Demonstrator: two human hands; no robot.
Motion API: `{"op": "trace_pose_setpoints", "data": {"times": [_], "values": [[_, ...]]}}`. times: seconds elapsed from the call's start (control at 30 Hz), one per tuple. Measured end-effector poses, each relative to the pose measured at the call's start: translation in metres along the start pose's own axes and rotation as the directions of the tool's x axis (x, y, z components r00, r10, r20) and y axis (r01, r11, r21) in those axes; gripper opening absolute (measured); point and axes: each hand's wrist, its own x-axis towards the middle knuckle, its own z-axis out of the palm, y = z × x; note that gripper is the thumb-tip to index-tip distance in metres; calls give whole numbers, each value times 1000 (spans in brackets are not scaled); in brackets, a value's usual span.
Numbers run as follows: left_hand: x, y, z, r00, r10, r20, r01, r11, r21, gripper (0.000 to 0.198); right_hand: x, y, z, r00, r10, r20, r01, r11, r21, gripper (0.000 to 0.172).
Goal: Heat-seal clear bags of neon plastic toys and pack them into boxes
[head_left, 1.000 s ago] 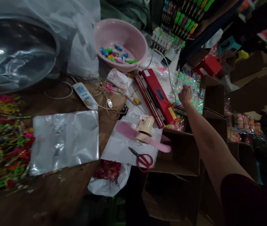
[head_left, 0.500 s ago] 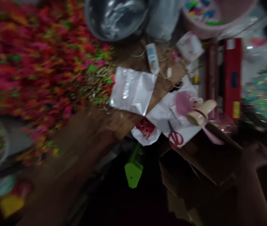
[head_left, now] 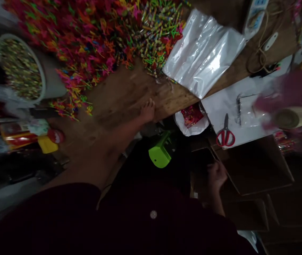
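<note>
My left hand (head_left: 148,109) rests on the front edge of the wooden table (head_left: 129,88), fingers lying on the wood with nothing held. Beyond it spreads a heap of small bright plastic pieces (head_left: 95,39), with thin patterned sticks (head_left: 161,21) at its right end. A stack of clear plastic bags (head_left: 204,53) lies to the right. Over a cardboard box (head_left: 257,170), my right hand (head_left: 217,173) hangs in dim light; its fingers are blurred and look curled, and I see nothing held. Red-handled scissors (head_left: 225,136) lie on white paper beyond it.
A bucket of small pieces (head_left: 20,69) leans at the left. A bright green object (head_left: 160,156) stands by my lap. Beside the table edge sits a white bag with red packets (head_left: 192,120). A power strip (head_left: 257,17) and a blurred pink thing with a beige roll (head_left: 289,118) are at the right.
My view has swung left and down, so the table things sit further right. My left hand shows more clearly on the table edge. My right hand is nearer my body, over the box.
</note>
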Motion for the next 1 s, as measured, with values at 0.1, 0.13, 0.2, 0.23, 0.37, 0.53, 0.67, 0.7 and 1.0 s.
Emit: {"op": "trace_pose_setpoints", "data": {"times": [0.1, 0.13, 0.2, 0.23, 0.37, 0.53, 0.67, 0.7, 1.0], "values": [[11, -20, 19, 996, -70, 56, 73, 996, -55, 90, -44, -12, 56, 915, -101, 390, 126, 991, -39, 56], [13, -23, 23, 996, -69, 62, 74, 994, -77, 93, -55, -15, 71, 875, -129, 467, 176, 983, -58, 53], [17, -27, 25, 996, -52, 66, 60, 990, -126, 93, -75, -21, 97, 815, -160, 557, 249, 964, -88, 46], [18, -29, 25, 997, -32, 65, 42, 987, -154, 92, -84, -24, 108, 796, -166, 583, 276, 955, -106, 42], [10, -61, 22, 993, 114, 14, -105, 952, -289, 81, -121, -35, 142, 744, -156, 649, 400, 883, -246, 36], [-70, -188, 69, 969, 136, -205, -211, 889, -406, 67, -166, -58, 185, 681, -105, 725, 559, 714, -422, 34], [-172, -307, 151, 970, 5, -241, -114, 892, -437, 61, -205, -92, 243, 611, -56, 790, 678, 552, -485, 32], [-192, -330, 171, 975, -42, -220, -64, 890, -452, 60, -216, -101, 260, 588, -48, 808, 707, 515, -484, 32], [-203, -396, 262, 954, -265, -138, 147, 820, -554, 66, -248, -131, 377, 209, 122, 970, 962, 151, -226, 37]]}}
